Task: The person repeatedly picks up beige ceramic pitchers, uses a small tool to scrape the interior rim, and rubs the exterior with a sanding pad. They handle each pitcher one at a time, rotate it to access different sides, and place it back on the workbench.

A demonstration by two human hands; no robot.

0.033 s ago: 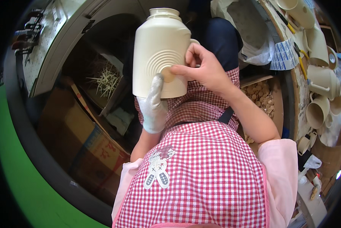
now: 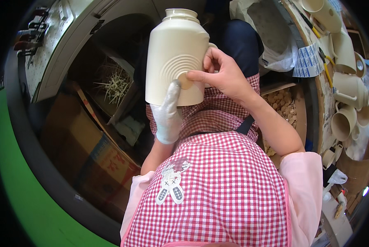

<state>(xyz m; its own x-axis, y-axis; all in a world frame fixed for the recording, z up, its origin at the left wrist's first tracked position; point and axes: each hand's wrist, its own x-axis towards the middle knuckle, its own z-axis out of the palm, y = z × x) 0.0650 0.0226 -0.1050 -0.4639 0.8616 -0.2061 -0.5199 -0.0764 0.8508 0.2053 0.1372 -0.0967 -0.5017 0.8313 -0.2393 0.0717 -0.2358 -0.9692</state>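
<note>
A cream plastic jug (image 2: 172, 45) with a short neck and a side handle (image 2: 212, 45) is held upright over my lap. Concentric raised rings mark its front, and a round tan disc (image 2: 186, 81) lies at their centre. My left hand (image 2: 168, 119), in a white glove greyed at the thumb, grips the jug from below; its thumb reaches up to the disc's edge, while its other fingers are hidden behind the jug. Bare, my right hand (image 2: 221, 74) has its thumb on the disc's upper edge and its fingers curled beside the handle.
A cardboard box of tan discs (image 2: 281, 105) stands to the right, below a worn bench (image 2: 325, 111) bearing several cream jugs (image 2: 343, 121) and yellow-handled pliers (image 2: 328, 74). Pale trimmings (image 2: 115, 86) lie in a box at left. A clear bag (image 2: 277, 51) is at the back right.
The jug has shifted very slightly right together with both hands. The right thumb and the disc keep their places on it.
</note>
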